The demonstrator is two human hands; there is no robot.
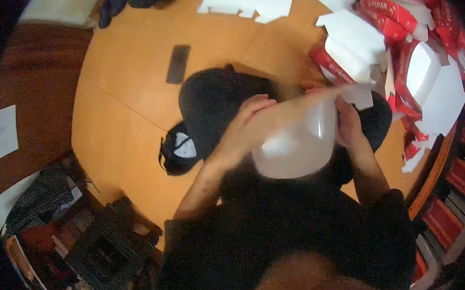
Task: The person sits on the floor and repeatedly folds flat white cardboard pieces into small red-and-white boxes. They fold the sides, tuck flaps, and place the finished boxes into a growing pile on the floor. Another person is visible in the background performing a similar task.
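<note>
A white, glossy-lined carton (pixel 296 151) with a rounded lower edge sits in front of me, over my lap. Its upper flap is smeared by motion. My left hand (pixel 250 122) holds it from the left, fingers bent along the side and partly hidden by the blur. On the opposite side my right hand (pixel 349 123) grips the carton's wall, the thumb near its upper edge. Beyond my right hand lies a red and white carton (pixel 352 45), opened out, part of a heap of similar ones.
Red and white cartons (pixel 425 83) pile up at the right. Flat white card blanks (pixel 249 1) lie at the far side. A dark phone-like slab (pixel 178 64) and a black cap-like item (pixel 180 148) rest on the wooden floor (pixel 125 71). Dark clutter (pixel 108 250) stands at lower left.
</note>
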